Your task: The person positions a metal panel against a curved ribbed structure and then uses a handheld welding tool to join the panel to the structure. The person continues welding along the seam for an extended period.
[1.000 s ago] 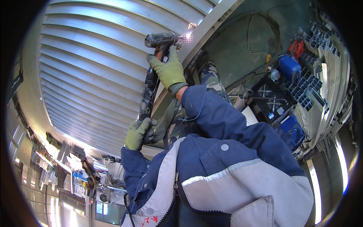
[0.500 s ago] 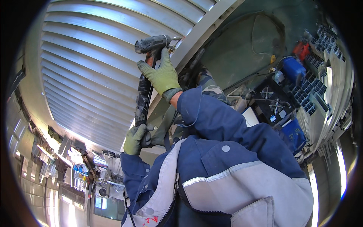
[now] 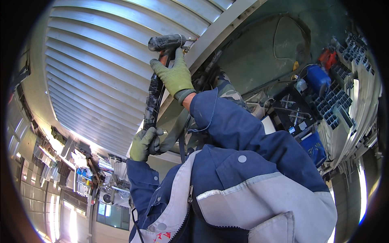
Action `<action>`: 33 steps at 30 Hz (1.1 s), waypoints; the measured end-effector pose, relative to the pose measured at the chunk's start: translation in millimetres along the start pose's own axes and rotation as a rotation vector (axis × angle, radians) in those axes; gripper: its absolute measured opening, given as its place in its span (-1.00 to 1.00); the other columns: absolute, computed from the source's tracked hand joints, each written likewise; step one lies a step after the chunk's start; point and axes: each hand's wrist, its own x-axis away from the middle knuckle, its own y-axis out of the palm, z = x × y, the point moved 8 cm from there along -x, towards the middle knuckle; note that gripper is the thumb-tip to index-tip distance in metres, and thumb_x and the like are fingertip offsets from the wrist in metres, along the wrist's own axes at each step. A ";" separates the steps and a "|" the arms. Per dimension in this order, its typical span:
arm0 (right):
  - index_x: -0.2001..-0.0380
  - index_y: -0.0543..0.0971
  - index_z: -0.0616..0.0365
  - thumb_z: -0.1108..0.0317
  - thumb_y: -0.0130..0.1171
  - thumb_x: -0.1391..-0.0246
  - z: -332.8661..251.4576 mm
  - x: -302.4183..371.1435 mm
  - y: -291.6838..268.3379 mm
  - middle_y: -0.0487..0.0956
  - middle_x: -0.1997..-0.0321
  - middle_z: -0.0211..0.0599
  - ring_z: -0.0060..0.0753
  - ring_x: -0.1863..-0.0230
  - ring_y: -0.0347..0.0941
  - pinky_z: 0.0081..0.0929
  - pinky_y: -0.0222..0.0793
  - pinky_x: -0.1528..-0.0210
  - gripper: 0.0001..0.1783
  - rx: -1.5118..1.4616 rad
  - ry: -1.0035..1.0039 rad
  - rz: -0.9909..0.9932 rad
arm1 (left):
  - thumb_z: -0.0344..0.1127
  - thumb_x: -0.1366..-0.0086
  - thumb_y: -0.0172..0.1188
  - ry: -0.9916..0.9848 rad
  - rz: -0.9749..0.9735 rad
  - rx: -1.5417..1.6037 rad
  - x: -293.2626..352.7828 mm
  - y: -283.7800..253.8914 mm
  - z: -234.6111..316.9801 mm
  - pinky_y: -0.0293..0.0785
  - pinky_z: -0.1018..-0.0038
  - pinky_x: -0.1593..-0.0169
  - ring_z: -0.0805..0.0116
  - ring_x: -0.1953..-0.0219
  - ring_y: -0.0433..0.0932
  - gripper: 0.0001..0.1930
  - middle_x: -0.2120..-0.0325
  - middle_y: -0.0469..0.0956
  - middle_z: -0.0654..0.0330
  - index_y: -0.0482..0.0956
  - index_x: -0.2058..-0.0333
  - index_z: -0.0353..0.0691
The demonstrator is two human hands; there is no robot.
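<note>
A slatted silver metal panel with a straight frame bar fills the upper left. Over it I hold a long-handled, hammer-shaped tool wrapped in black tape; its exact kind is unclear. The thin tip of its head touches or nearly touches the joint between slats and bar. My right hand, in a yellow-green glove, grips the neck just under the head, thumb and forefinger spread around it. Lower down, my left hand, gloved alike, is closed round the handle's bottom end. A dark strap or hose runs beside that end.
At the right stand a black box with fans, a blue canister, a blue container and stacked metal profiles. A cable loops on the green floor. A cluttered bench lies at the far left.
The tool's head has shifted slightly up and to the right, and both hands have moved a little with it. My grip on it is the same.
</note>
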 end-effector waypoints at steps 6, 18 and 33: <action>-0.65 0.07 0.18 -0.17 0.50 -0.14 3.3 -4.3 1.6 0.55 -0.41 0.35 0.32 -0.44 0.51 -0.09 0.41 -0.43 0.24 -0.003 0.008 0.026 | 0.14 -0.57 0.29 -0.019 -0.028 0.001 -4.0 -4.2 2.2 0.32 0.55 0.51 0.55 0.62 0.44 -0.50 0.57 0.52 0.33 0.74 0.04 -0.28; -0.59 0.16 0.24 -0.15 0.49 -0.16 0.5 -5.0 4.3 0.59 -0.36 0.30 0.32 -0.41 0.53 -0.07 0.42 -0.42 0.17 -0.041 -0.019 0.077 | 0.14 -0.57 0.29 -0.022 -0.020 -0.096 -8.5 -17.5 13.9 0.34 0.53 0.51 0.54 0.61 0.45 -0.50 0.57 0.53 0.30 0.74 0.07 -0.29; -0.47 0.36 0.21 -0.17 0.54 -0.14 8.7 0.0 14.3 0.68 -0.24 0.14 0.10 -0.28 0.63 -0.16 0.49 -0.32 0.04 -0.076 -0.078 0.154 | 0.14 -0.56 0.30 -0.037 -0.061 -0.104 -12.0 -34.4 10.1 0.34 0.52 0.52 0.55 0.61 0.45 -0.51 0.57 0.52 0.32 0.75 0.05 -0.27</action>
